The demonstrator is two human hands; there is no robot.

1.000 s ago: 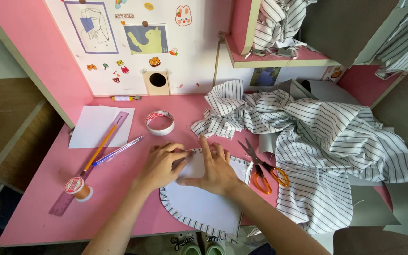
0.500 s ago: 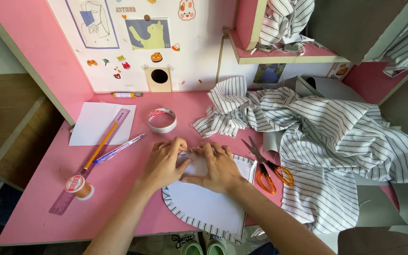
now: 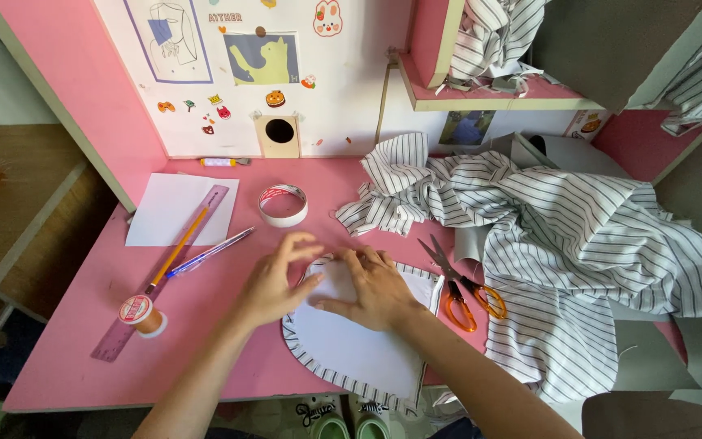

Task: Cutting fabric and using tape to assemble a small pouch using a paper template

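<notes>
A rounded white paper pattern (image 3: 351,345) lies on a piece of striped fabric (image 3: 343,378) at the near edge of a pink desk (image 3: 205,325), the striped edge showing all round the paper. Both hands rest at its far end. The right hand (image 3: 371,284) lies flat, fingers spread, pressing the paper down. The left hand (image 3: 274,280) sits just left of it, palm on the paper's edge, fingers lifted and curled, holding nothing.

The step in hand looks like folding or smoothing the fabric margin over the paper's edge; the next move would seem to call for steady pressure from the flat hand while the other works the rim.

Right of the pattern lie orange-handled scissors (image 3: 461,289), closed, and beyond them a large heap of striped cloth (image 3: 578,236). Far from the hands sits a roll of tape (image 3: 283,205). To the left lie a blue pen (image 3: 209,252), a pencil (image 3: 176,248) over a purple ruler (image 3: 164,272), a white sheet (image 3: 176,207) and a spool of thread (image 3: 141,313).

Compared with half a second earlier, the left fingers have lifted off the paper, where both hands had been cupped close together.
</notes>
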